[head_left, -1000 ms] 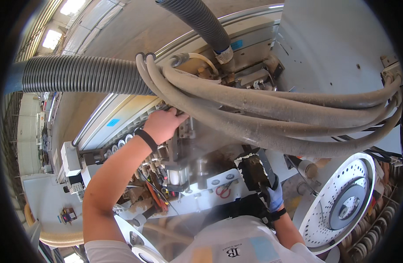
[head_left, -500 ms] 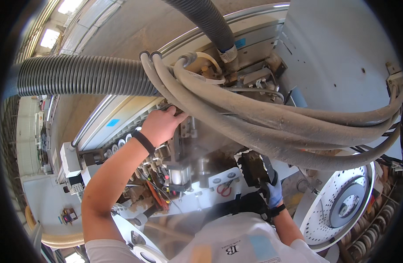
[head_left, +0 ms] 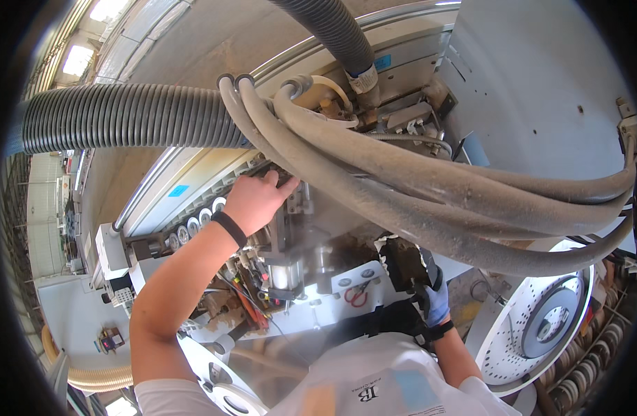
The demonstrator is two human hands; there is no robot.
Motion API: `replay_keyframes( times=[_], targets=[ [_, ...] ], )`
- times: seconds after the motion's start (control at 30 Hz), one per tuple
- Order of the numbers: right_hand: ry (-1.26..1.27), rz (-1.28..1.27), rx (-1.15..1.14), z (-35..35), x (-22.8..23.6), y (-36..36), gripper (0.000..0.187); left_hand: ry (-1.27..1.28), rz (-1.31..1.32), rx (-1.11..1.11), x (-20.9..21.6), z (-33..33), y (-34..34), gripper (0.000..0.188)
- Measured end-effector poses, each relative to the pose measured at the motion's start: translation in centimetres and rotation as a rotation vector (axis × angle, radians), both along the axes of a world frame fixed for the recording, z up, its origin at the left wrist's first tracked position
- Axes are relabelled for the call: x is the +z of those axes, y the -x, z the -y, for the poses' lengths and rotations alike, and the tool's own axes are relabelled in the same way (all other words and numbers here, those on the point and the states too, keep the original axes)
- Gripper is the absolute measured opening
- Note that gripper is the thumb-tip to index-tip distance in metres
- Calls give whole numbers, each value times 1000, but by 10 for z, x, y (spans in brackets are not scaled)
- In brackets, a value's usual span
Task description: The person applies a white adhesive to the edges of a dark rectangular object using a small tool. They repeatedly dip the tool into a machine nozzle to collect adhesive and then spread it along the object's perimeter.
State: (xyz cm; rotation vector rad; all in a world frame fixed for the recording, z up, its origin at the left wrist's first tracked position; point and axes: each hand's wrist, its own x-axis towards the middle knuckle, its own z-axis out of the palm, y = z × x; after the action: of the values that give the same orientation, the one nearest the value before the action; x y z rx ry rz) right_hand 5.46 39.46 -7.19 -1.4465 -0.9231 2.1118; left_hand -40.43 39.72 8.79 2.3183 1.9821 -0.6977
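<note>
My bare left hand (head_left: 257, 202), with a black band at the wrist, reaches into the machine beside an upright metal bracket (head_left: 281, 229). Its fingers are bent against a part below the hoses, and the fingertips are partly hidden. Low on the right, my right hand (head_left: 436, 302) wears a pale blue glove with dark fingers. It is closed on the near end of a dark flat piece with ragged white edges (head_left: 406, 267), held beside the machine's white plate (head_left: 318, 305). Just left of that piece, red-handled scissors (head_left: 356, 296) lie at the plate.
Thick dusty hoses (head_left: 429, 187) arch across the machine above my hands. A ribbed grey duct (head_left: 134, 116) enters from the left, another ribbed duct (head_left: 332, 35) from the top. At right stands a perforated white disc (head_left: 537, 326); small wheels (head_left: 193, 225) line the rail.
The view has shifted slightly. My left hand stays at the same machine part, and my right hand keeps hold of the dark piece, which now shows slightly farther right.
</note>
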Motion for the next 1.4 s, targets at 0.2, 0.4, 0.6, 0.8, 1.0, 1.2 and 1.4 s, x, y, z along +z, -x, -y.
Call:
replay_keyframes(
  times=[0.2, 0.4, 0.6, 0.8, 1.0, 1.2, 1.4],
  targets=[
    [-8, -16, -59, 8, -5, -4, 54, 34, -62, 6, 11, 3, -13, 52],
    [-2, -5, -21, 15, -19, -16, 60, -78, 82, 47, -7, -1, -8, 48],
    [-122, -32, -109, 22, -19, -23, 60, -37, 151, 89, -21, -6, -2, 43],
    [-56, -52, -110, 19, -16, -29, 56, -2, 27, -23, 15, 13, -3, 46],
    [69, -25, -35, 6, -16, -21, 57, -47, 28, 96, 35, 38, -13, 67],
    [-66, -50, -23, 10, -20, -21, 58, -51, 47, 52, -6, 21, -3, 62],
    [-83, -31, -64, 19, -27, -32, 59, -121, 65, -16, -44, 14, 9, 59]
  ],
)
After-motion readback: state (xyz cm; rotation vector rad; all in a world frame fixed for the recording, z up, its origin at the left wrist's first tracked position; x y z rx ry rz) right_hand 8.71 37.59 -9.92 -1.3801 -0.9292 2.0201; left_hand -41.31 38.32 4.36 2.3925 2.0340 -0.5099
